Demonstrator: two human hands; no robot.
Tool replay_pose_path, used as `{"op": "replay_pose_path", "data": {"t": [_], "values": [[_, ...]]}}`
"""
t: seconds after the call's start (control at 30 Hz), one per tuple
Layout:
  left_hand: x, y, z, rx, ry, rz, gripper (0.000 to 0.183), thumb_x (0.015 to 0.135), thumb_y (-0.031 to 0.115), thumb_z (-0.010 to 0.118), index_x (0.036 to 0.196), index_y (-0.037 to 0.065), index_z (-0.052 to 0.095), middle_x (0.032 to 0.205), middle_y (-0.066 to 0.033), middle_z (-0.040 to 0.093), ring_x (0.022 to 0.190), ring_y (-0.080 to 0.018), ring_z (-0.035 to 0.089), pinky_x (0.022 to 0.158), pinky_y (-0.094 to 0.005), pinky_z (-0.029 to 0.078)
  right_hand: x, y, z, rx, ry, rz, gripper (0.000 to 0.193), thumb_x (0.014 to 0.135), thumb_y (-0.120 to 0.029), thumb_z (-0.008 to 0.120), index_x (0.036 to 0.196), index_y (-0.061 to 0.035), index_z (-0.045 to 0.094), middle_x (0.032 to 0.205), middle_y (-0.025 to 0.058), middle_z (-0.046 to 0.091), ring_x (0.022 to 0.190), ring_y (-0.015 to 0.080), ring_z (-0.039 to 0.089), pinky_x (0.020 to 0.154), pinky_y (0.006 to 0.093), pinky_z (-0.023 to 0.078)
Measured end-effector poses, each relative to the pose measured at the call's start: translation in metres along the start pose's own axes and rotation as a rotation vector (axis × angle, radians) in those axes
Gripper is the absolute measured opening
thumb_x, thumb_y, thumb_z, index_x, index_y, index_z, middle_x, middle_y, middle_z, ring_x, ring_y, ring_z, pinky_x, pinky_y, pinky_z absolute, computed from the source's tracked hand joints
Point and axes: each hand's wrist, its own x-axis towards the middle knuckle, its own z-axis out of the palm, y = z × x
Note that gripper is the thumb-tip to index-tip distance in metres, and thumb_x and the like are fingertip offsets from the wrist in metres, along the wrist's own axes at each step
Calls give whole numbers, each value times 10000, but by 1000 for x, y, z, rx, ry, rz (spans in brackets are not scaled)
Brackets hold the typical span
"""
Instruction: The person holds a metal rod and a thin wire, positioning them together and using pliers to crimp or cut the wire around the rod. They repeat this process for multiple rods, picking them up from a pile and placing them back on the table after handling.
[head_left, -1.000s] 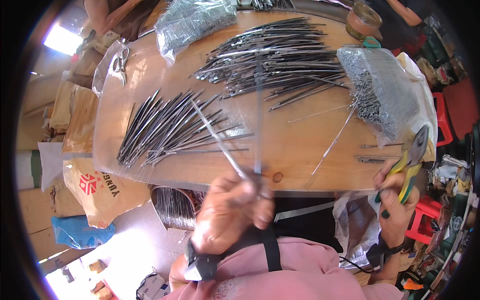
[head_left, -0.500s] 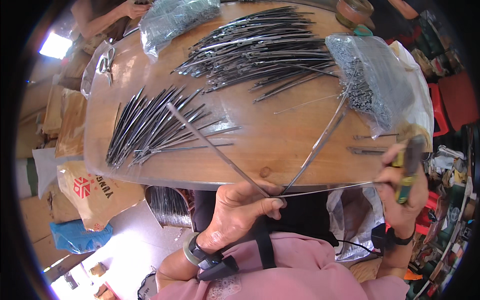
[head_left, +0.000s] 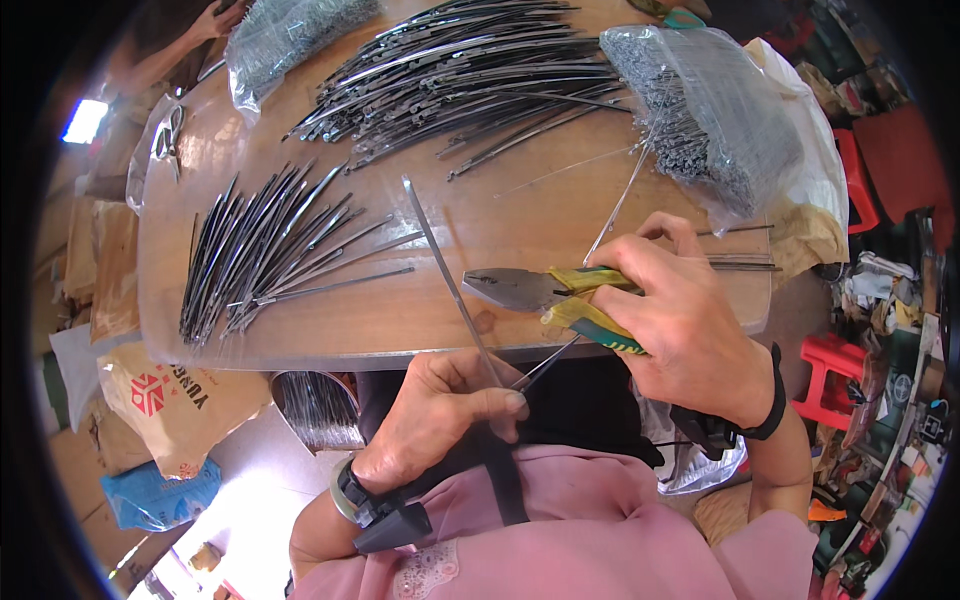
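Note:
My left hand (head_left: 455, 400) pinches a narrow dark metal strip (head_left: 448, 275) between thumb and fingers at the table's front edge. The strip leans up and to the left over the tabletop. A second strip (head_left: 550, 356) runs from the same pinch up to the right and passes behind my right hand. My right hand (head_left: 680, 310) is wrapped around combination pliers (head_left: 508, 288) with yellow and green handles. Their jaws point left, close to the upright strip; whether they touch it I cannot tell.
Strips lie in a left pile (head_left: 265, 250) and a larger far pile (head_left: 450, 80). Clear bags of small metal parts, one at right (head_left: 700, 130) and one at the far left (head_left: 285, 40), rest on the table. Scissors (head_left: 170, 135) lie left. Another person's hand (head_left: 222, 18) shows at the top left.
My right hand has swung in from the right with the pliers, whose jaws now point left. The strip in my left hand stands steeper. The view has shifted slightly.

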Motion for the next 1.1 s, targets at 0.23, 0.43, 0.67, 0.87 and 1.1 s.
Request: {"op": "replay_pose_path", "data": {"t": [0.23,0.43,0.67,0.87,1.1], "values": [[-5,28,-6,108,-43,-24,101,878,-77,598,916,-82,692,1085,-151,675,838,-192,680,771,-277,540,-5,-5,0,-15,-8,52,213,648,-46,682,853,9,656,1000,129,584,844,307,544,829,447,382],[17,39,-11,293,-276,196,274,892,-43,593,1162,-36,639,1066,-114,671,881,-156,642,810,-277,515,-5,-17,-1,-31,-16,68,219,620,-19,664,838,-8,652,977,117,586,835,284,567,808,457,367],[23,37,23,205,-172,-210,142,944,102,616,1017,-15,583,705,-79,588,495,-127,532,427,-262,419,-7,-15,15,53,35,36,232,580,12,646,809,-21,630,991,119,589,881,276,577,829,478,368],[15,7,19,-335,-115,-110,194,982,164,575,1022,-25,556,677,-51,523,463,-89,394,406,-229,286,-28,-17,1,-64,343,253,136,671,25,688,783,-7,616,989,139,567,984,342,557,863,476,425],[8,8,29,-282,-58,118,102,964,43,604,1035,-11,555,736,-40,560,565,-63,457,472,-203,336,-70,-29,10,384,73,427,305,634,8,770,926,0,682,1049,174,611,864,342,597,741,383,480]]}}
